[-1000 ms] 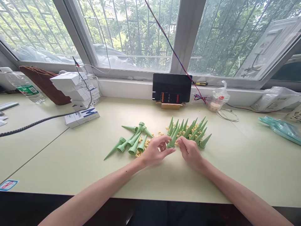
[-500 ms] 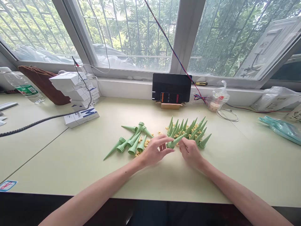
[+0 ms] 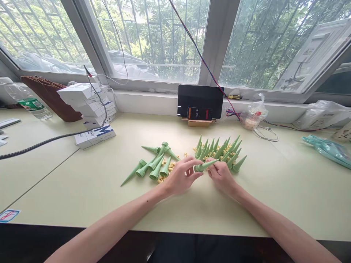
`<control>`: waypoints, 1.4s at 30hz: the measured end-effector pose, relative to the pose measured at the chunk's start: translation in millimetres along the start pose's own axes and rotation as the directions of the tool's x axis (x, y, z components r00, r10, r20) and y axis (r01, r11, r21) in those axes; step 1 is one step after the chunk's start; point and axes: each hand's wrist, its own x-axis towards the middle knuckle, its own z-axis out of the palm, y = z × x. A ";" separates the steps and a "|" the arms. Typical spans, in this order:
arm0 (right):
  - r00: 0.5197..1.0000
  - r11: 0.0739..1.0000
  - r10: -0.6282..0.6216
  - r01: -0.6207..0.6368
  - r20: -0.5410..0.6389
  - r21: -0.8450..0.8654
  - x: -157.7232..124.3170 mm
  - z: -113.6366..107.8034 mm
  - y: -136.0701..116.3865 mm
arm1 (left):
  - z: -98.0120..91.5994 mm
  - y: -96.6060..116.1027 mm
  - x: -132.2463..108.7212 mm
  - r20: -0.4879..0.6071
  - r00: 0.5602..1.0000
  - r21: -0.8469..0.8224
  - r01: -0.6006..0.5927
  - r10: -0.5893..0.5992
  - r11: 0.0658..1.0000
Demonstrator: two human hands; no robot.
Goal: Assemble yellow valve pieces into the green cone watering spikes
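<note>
My left hand point(image 3: 179, 175) grips a green plastic watering spike point(image 3: 200, 167) by its wide capped end. The spike lies nearly level, its point to the right and slightly up. Beside its shaft, my right hand point(image 3: 222, 175) is closed in a pinch; what its fingers hold, if anything, is hidden. To the left lies a loose pile of similar spikes point(image 3: 155, 164), mixed with small yellow plastic pieces point(image 3: 172, 166). Behind my right hand, several spikes point(image 3: 232, 147) stand upright on their caps, points up, with more yellow pieces among them.
At the back, a phone point(image 3: 199, 113) leans on a black tablet point(image 3: 201, 95) over a cardboard stand. White boxes point(image 3: 94, 135) are stacked at the left, crossed by a black coiled cable point(image 3: 49, 140). A bagged cup point(image 3: 253, 115) and a teal pouch point(image 3: 326, 148) sit at the right.
The spike in my left hand has tilted a little, its point now lower and slightly further right. My right hand has shifted very slightly; the piles look the same.
</note>
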 end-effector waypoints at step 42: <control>0.911 0.793 -0.407 0.390 0.070 -0.468 2.2 -6.2 -0.6 | -7.7 11.2 7.6 0.112 0.918 -0.620 0.364 -0.381 0.695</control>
